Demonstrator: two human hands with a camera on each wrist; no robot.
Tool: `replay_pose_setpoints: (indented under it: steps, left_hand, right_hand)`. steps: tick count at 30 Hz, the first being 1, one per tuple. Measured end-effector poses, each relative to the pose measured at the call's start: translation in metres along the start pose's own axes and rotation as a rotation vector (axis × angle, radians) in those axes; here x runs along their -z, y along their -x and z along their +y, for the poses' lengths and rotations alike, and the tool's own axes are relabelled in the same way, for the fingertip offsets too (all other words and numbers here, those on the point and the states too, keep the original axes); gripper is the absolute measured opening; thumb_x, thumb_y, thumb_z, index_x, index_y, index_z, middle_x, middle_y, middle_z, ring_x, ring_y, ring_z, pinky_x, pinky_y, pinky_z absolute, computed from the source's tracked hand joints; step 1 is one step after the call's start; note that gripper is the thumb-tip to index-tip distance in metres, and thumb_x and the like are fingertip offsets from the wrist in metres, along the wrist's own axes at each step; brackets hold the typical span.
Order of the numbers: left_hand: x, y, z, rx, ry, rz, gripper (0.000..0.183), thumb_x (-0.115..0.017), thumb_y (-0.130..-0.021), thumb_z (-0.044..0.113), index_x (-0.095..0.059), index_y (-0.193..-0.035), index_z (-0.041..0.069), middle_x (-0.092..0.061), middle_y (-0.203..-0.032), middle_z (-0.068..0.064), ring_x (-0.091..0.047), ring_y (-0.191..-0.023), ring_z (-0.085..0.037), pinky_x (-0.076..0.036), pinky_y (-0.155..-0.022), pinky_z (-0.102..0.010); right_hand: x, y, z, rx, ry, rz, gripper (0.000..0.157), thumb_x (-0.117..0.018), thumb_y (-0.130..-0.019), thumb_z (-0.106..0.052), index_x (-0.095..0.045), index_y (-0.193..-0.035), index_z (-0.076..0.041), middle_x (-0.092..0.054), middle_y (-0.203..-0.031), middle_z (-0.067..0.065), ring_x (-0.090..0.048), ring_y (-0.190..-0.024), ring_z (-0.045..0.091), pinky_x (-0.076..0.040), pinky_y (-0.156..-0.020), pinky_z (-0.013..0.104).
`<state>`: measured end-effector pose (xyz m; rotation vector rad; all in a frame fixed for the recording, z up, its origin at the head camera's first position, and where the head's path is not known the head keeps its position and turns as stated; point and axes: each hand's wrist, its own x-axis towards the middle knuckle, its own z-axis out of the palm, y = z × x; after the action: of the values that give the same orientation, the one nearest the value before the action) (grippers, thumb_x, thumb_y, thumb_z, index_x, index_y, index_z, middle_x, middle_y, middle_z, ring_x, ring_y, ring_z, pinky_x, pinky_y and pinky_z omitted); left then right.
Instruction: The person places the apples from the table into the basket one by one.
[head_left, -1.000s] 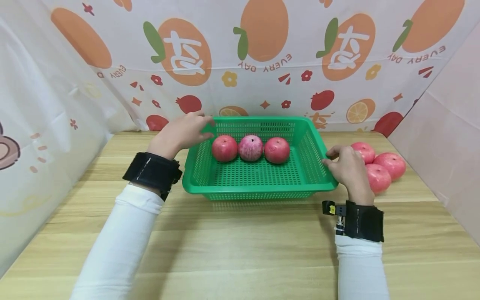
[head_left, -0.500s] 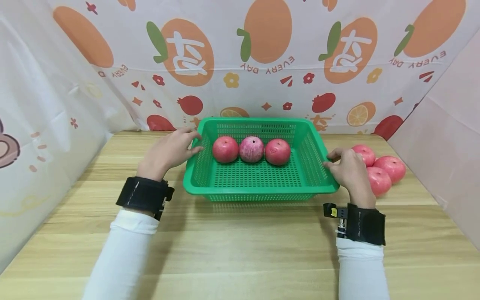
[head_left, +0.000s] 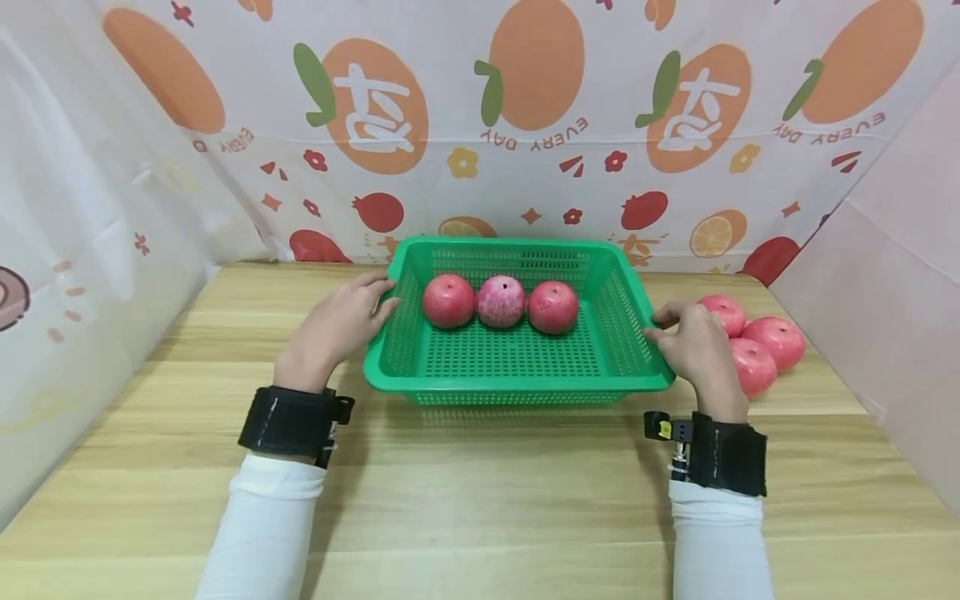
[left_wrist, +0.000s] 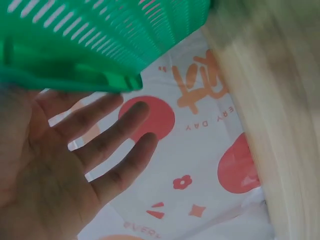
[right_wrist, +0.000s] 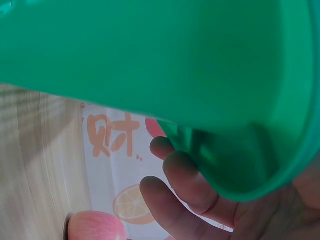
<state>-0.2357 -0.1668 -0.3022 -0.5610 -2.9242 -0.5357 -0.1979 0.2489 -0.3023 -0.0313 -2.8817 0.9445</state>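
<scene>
Preparation seems the step in hand: the right hand [head_left: 699, 346] grips one end rim of a green rectangular perforated plastic basket [head_left: 517, 383] on the pale wood-grain table [head_left: 495, 508]. The left hand [head_left: 337, 321] meets the opposite rim, fingers extended (whether it pinches, I cannot tell). Any next move probably calls for a matching hold at both ends.
</scene>
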Motion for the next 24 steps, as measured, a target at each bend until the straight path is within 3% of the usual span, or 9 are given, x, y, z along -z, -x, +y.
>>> replay_pose_setpoints:
  steps: [5,10,16,20,24]
  left_hand:
    - [-0.008,0.003,0.003,-0.014,-0.056,0.060,0.040,-0.050,-0.105,0.009,-0.053,-0.137,-0.014,-0.050,-0.143,-0.030,-0.051,-0.129,-0.047,-0.041,-0.106,-0.059]
    - [-0.011,0.003,0.004,-0.005,-0.049,0.088,0.037,-0.047,-0.105,0.008,-0.055,-0.136,-0.012,-0.053,-0.139,-0.029,-0.053,-0.125,-0.047,-0.044,-0.101,-0.062]
    - [-0.011,0.002,0.004,-0.005,-0.027,0.109,0.027,-0.048,-0.105,0.008,-0.057,-0.124,-0.010,-0.059,-0.117,-0.025,-0.059,-0.103,-0.041,-0.051,-0.090,-0.061]
    - [-0.012,0.001,0.004,-0.003,-0.019,0.110,0.023,-0.048,-0.105,0.008,-0.057,-0.118,-0.009,-0.058,-0.108,-0.023,-0.058,-0.096,-0.039,-0.052,-0.087,-0.059]
    - [-0.012,0.001,0.004,0.002,-0.016,0.107,0.022,-0.048,-0.105,0.008,-0.057,-0.118,-0.008,-0.057,-0.108,-0.023,-0.058,-0.096,-0.039,-0.052,-0.087,-0.059]
  right_hand:
    - [-0.002,0.000,0.000,0.009,0.008,0.008,0.027,-0.065,-0.098,-0.008,-0.065,-0.116,0.012,-0.066,-0.108,0.029,-0.065,-0.083,0.034,-0.057,-0.074,0.043]
    - [-0.002,0.000,0.001,0.000,0.009,0.002,0.028,-0.065,-0.098,-0.008,-0.065,-0.117,0.012,-0.066,-0.108,0.029,-0.066,-0.082,0.034,-0.058,-0.074,0.044]
    - [0.000,0.000,0.001,0.008,0.018,0.009,0.028,-0.065,-0.098,-0.008,-0.064,-0.117,0.013,-0.066,-0.108,0.029,-0.065,-0.082,0.036,-0.059,-0.075,0.046]
    - [0.000,0.000,0.001,0.005,0.020,0.013,0.027,-0.065,-0.098,-0.008,-0.064,-0.117,0.012,-0.066,-0.109,0.029,-0.065,-0.083,0.036,-0.058,-0.075,0.047]
    - [0.000,0.001,0.001,0.019,0.050,0.104,0.028,-0.064,-0.099,-0.011,-0.066,-0.116,0.011,-0.067,-0.106,0.029,-0.063,-0.084,0.037,-0.054,-0.073,0.044]
